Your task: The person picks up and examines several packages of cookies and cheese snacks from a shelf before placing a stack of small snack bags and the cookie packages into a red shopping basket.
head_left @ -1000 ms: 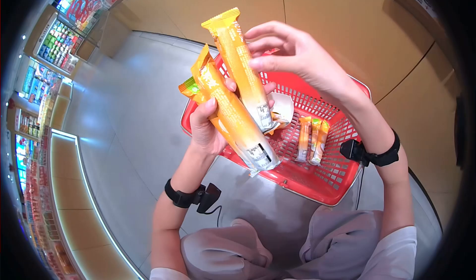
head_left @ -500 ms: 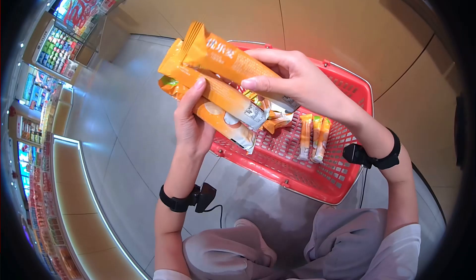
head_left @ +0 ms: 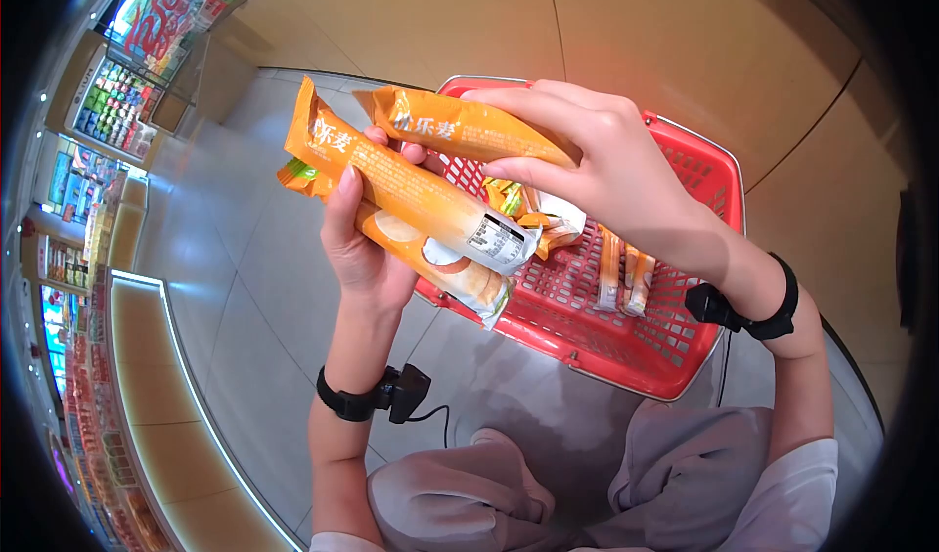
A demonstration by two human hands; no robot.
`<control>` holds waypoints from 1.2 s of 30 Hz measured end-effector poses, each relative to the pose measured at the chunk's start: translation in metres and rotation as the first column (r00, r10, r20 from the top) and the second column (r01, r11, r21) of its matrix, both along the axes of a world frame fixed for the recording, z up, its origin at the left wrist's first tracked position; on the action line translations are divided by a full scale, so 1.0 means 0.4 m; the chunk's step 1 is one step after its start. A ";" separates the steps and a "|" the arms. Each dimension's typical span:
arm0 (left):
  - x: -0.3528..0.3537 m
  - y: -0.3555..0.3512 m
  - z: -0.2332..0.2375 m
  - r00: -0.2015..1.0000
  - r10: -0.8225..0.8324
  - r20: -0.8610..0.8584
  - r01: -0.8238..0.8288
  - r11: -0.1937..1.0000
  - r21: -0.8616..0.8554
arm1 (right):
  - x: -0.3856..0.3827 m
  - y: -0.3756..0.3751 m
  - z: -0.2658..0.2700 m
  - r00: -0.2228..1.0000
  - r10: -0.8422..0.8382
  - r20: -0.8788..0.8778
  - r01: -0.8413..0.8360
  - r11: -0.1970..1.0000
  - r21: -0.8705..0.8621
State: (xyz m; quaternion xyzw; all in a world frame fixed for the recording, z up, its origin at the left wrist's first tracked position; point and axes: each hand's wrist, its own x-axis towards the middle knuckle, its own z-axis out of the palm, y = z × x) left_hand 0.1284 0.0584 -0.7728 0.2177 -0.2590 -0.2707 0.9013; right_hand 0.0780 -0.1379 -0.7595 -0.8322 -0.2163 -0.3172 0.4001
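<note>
My left hand (head_left: 364,264) is closed around two long orange biscuit packs, its thumb pressed over the front. The upper pack (head_left: 416,192) shows white lettering and a barcode label near its pale end. Beneath it lies the other pack (head_left: 416,249), printed with round biscuits. In my right hand (head_left: 621,156), a third orange pack (head_left: 465,127) is gripped between thumb and fingers just above those two. Fingertips of my left hand show beside its lower edge. All three packs are held over the left part of a red shopping basket (head_left: 729,185).
Two slim orange-and-white packs (head_left: 624,276) stand side by side in the basket. More crumpled yellow and orange packs (head_left: 553,224) lie near its middle, partly covered by my right hand. A wooden panel (head_left: 655,34) rises behind. Lit store shelves (head_left: 112,102) line the far left.
The right-hand pack has tilted flatter and its crimped end has dropped. The left-hand packs have shifted a little left and turned, showing more lettering on the upper one.
</note>
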 end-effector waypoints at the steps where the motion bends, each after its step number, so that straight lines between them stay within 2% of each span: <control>1: 0.002 0.001 -0.002 1.000 0.016 -0.001 -0.016 1.000 0.011 | -0.005 0.002 0.001 0.998 -0.056 0.040 0.058 0.997 -0.044; 4: 0.005 0.004 -0.008 0.999 0.050 -0.010 -0.050 0.998 0.031 | -0.017 0.003 0.009 0.982 -0.119 0.149 0.140 0.981 -0.135; 10: -0.002 0.000 -0.005 0.999 0.031 -0.008 -0.031 0.999 0.024 | -0.015 0.001 0.007 0.959 -0.140 0.247 0.190 0.963 -0.193; 19: -0.002 0.004 -0.011 0.998 0.053 -0.015 -0.053 0.999 0.010 | -0.017 0.004 0.007 0.972 -0.106 0.209 0.141 0.977 -0.159; 22: -0.003 0.004 -0.009 0.998 0.050 -0.047 -0.050 0.999 -0.005 | -0.021 0.003 0.014 0.984 -0.093 0.149 0.116 0.981 -0.158; 25: -0.002 0.003 -0.007 0.997 0.007 -0.078 -0.010 0.999 -0.038 | 0.011 0.000 -0.004 0.994 0.073 0.084 -0.076 0.997 0.032; 26: 0.002 0.000 -0.006 0.997 -0.013 -0.082 0.008 0.998 -0.059 | 0.009 -0.007 0.002 0.981 0.165 -0.106 -0.150 0.979 0.139; 28: 0.004 -0.001 -0.002 0.995 -0.028 -0.097 0.022 0.998 -0.066 | -0.001 -0.027 0.026 0.820 0.378 -0.428 -0.219 0.900 0.376; 32: 0.004 -0.002 0.000 0.987 -0.026 -0.158 0.019 0.999 -0.048 | 0.012 -0.042 0.027 0.694 0.546 -0.470 -0.290 0.809 0.511; 36: 0.005 -0.003 0.002 0.981 -0.022 -0.191 0.014 0.999 -0.042 | 0.009 -0.043 0.031 0.662 0.569 -0.487 -0.259 0.784 0.564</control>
